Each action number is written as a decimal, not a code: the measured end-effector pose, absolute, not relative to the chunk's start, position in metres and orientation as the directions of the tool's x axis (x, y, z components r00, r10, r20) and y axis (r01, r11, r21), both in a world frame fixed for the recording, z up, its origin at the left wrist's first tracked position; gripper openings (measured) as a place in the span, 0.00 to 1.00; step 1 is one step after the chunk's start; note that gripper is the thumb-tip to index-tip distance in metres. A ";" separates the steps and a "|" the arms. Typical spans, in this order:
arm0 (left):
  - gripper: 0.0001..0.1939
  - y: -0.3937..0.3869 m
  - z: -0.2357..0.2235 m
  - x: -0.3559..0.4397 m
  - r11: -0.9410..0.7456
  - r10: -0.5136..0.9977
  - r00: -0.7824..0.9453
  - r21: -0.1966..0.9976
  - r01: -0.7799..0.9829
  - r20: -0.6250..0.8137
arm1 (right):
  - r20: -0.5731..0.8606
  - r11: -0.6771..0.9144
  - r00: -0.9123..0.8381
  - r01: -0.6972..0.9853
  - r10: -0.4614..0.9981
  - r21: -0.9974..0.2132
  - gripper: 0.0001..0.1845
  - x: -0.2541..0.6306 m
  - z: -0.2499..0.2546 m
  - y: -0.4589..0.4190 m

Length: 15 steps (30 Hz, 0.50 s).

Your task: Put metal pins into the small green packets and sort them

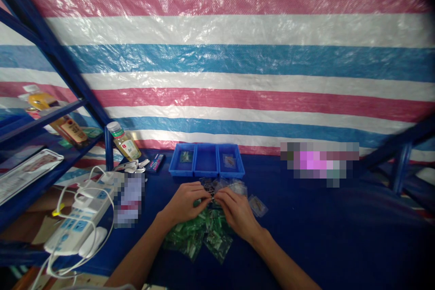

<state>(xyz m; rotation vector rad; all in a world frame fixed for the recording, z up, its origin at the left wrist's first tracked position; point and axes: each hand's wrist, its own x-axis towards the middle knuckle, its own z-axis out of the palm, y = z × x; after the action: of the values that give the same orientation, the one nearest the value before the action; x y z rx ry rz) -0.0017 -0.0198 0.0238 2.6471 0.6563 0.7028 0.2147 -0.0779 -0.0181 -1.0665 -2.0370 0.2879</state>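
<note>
My left hand and my right hand meet over the blue table, thumb and fingers of each pinched together. Whatever sits between the fingertips is too small to make out. Right below my hands lies a pile of green-tinted plastic bags with small parts inside. Clear small bags and some dark small pieces lie just beyond my fingers. A separate clear bag rests to the right of my right hand.
Behind my hands stands a blue three-compartment tray, with small bags in its left and right compartments. To the left are a drink bottle, a dark blue box and a power strip with white cables. Striped sheeting hangs behind.
</note>
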 end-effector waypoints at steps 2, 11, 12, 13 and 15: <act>0.10 -0.020 0.023 -0.001 -0.839 0.510 0.772 0.416 0.350 0.379 | 0.541 0.609 -0.319 0.592 0.779 -0.528 0.10 0.215 -0.019 -0.078; 0.09 -0.021 0.024 -0.002 -0.836 0.517 0.764 0.419 0.354 0.386 | 0.513 0.578 -0.303 0.607 0.803 -0.546 0.09 0.215 -0.023 -0.076; 0.09 -0.021 0.024 -0.002 -0.836 0.517 0.765 0.421 0.353 0.385 | 0.507 0.575 -0.306 0.610 0.806 -0.545 0.09 0.216 -0.023 -0.076; 0.08 -0.021 0.024 -0.002 -0.834 0.518 0.764 0.423 0.353 0.385 | 0.502 0.571 -0.306 0.613 0.809 -0.546 0.09 0.216 -0.023 -0.076; 0.08 -0.021 0.024 -0.002 -0.832 0.523 0.758 0.426 0.355 0.390 | 0.492 0.564 -0.308 0.619 0.814 -0.546 0.10 0.217 -0.024 -0.075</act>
<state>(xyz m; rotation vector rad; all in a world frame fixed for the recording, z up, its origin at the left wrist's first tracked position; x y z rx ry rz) -0.0020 -0.0205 0.0244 2.6288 0.6774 0.7234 0.2170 -0.0753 -0.0242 -1.1459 -2.0386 0.3270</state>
